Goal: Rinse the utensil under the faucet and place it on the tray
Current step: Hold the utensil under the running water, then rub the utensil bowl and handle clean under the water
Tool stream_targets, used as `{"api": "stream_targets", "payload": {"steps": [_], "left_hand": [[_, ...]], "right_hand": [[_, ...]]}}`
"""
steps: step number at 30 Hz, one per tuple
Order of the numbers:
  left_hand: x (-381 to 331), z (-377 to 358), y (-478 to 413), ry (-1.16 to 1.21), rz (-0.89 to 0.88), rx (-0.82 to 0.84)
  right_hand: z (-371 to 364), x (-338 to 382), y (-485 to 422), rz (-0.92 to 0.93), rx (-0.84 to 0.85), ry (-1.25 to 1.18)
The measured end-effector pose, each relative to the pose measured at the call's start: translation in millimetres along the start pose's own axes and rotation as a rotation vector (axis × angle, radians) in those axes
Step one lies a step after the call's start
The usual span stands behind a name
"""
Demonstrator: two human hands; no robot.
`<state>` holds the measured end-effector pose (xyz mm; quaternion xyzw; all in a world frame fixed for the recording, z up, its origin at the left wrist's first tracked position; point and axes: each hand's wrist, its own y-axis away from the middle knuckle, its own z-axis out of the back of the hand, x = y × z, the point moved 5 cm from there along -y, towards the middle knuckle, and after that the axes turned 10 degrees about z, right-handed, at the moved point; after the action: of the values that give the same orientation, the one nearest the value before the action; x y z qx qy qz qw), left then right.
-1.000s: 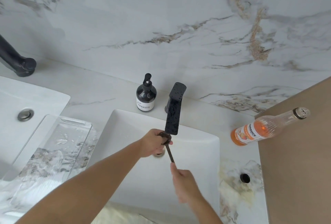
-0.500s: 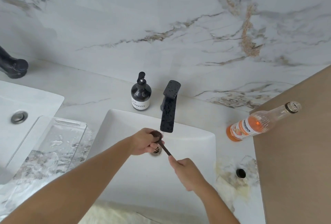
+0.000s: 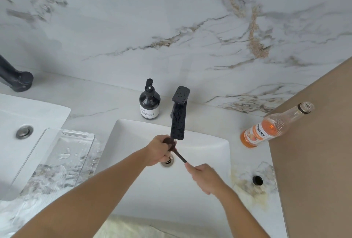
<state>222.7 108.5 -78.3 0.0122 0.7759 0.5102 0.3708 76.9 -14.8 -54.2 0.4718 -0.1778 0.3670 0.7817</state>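
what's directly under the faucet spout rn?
Under the faucet spout sits the utensil's dark head, cupped by the left hand; the right hand holds its handle. Below, the sink drain is partly covered. Running water isn't discernible.

The utensil (image 3: pixel 178 152) is partly concealed: its head sits inside the left hand (image 3: pixel 159 150), and its handle end is covered by the right hand (image 3: pixel 204 176). The utensil type cannot be determined. The drain (image 3: pixel 168 161) is half hidden behind the left hand. Water flow from the faucet (image 3: pixel 178 116) cannot be determined. Soap bottle (image 3: pixel 150 102) label text is too small to read. The second faucet (image 3: pixel 16 77) is cut off by the left edge; only its base and lower neck show. The second sink (image 3: pixel 32 112) is also cut by the left edge. The tray (image 3: pixel 57 157) is transparent, so its near end cannot be traced.
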Motion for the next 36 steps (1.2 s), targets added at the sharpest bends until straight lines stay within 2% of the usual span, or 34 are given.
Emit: {"api": "stream_targets", "payload": {"steps": [2,5,7,8,9,10,11,12,13,14,17,19,21,22,23,25,29,31,33,36], "left_hand": [[-1.5,-1.7,3.5,-0.154,-0.02,0.013],[0.9,-9.3,6.0,-0.265,-0.003,-0.008],[5.5,-14.0,4.1,-0.143,0.014,-0.027],[8.6,-16.1,2.4,-0.001,0.018,-0.024],[11.8,-19.3,0.7,0.159,0.024,-0.012],[14.8,-23.1,-0.7,0.302,0.026,0.006],[17.4,-26.6,-1.4,0.404,0.019,0.018],[19.2,-29.7,-1.3,0.454,0.004,0.02],[20.3,-31.7,-1.1,0.447,-0.017,0.014],[19.9,-32.9,-0.4,0.396,-0.052,0.003],[7.6,-25.0,3.6,0.099,-0.18,-0.083],[-8.2,-12.5,4.4,-0.198,-0.236,-0.165],[-20.8,-3.3,1.7,-0.6,-0.247,-0.226],[-24.2,-3.0,1.4,-0.784,-0.234,-0.229],[-25.6,-5.5,1.4,-0.86,-0.223,-0.202],[-24.4,-13.6,1.9,-0.732,-0.203,-0.088],[-13.6,-13.3,0.9,-0.268,-0.158,0.124],[-9.1,-11.7,4.0,-0.123,-0.153,0.2],[-5.7,-10.3,3.8,-0.077,-0.139,0.195],[-1.6,-8.1,2.2,-0.167,-0.137,0.141]], "right_hand": [[30.1,-0.6,-4.0,0.034,-0.13,0.309],[56.4,4.6,-3.9,0.08,-0.538,0.569],[53.1,2.2,-2.7,0.096,-0.76,0.46],[49.5,-1.9,-3.2,0.072,-0.837,0.234],[43.5,-6.8,-5.5,0.016,-0.846,-0.098],[32.4,-8.7,-10.3,-0.056,-0.771,-0.501],[16.5,-4.0,-16.8,-0.099,-0.618,-0.889],[2.8,6.9,-21.5,-0.084,-0.446,-1.183],[-4.2,18.5,-24.4,-0.031,-0.343,-1.321],[-6.5,26.2,-27.8,0.027,-0.302,-1.344],[0.7,46.6,-36.7,0.105,-0.337,-1.086],[12.6,55.2,-44.8,0.132,-0.373,-0.863],[19.7,62.5,-51.0,0.177,-0.412,-0.615],[19.8,67.1,-52.9,0.209,-0.421,-0.504],[18.1,71.0,-54.1,0.235,-0.427,-0.435],[12.4,72.9,-54.3,0.255,-0.446,-0.499],[10.7,62.8,-54.3,0.322,-0.413,-0.922],[10.2,58.2,-51.3,0.318,-0.385,-1.115],[2.8,54.3,-48.5,0.244,-0.375,-1.253],[-14.1,50.4,-44.0,0.161,-0.388,-1.347]]}}
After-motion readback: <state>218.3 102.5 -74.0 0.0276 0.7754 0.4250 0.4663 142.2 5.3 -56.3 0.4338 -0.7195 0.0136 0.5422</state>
